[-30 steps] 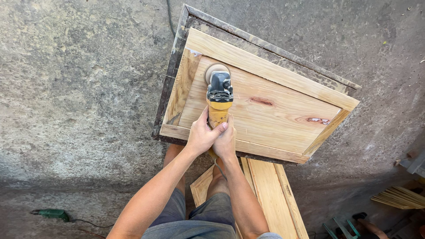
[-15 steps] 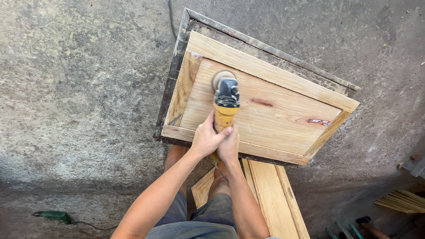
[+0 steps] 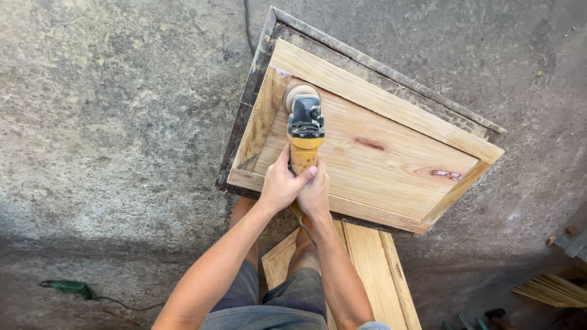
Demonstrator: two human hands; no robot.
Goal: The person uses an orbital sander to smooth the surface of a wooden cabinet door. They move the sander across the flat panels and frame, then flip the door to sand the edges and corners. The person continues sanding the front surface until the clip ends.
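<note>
Head view: left hand [image 3: 282, 183] and right hand [image 3: 315, 194] have fingers wrapped tightly around the yellow sander [image 3: 304, 131]. Its disc has moved from mid-panel back to the far left corner of the wooden panel [image 3: 379, 165], so sanding goes on there.

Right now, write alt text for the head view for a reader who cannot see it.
Seen from above, a person's left hand and right hand grip a yellow and black sander whose round pad presses on a framed wooden panel. The panel rests on a dark metal frame over a concrete floor, with more wooden panels below it.
</note>
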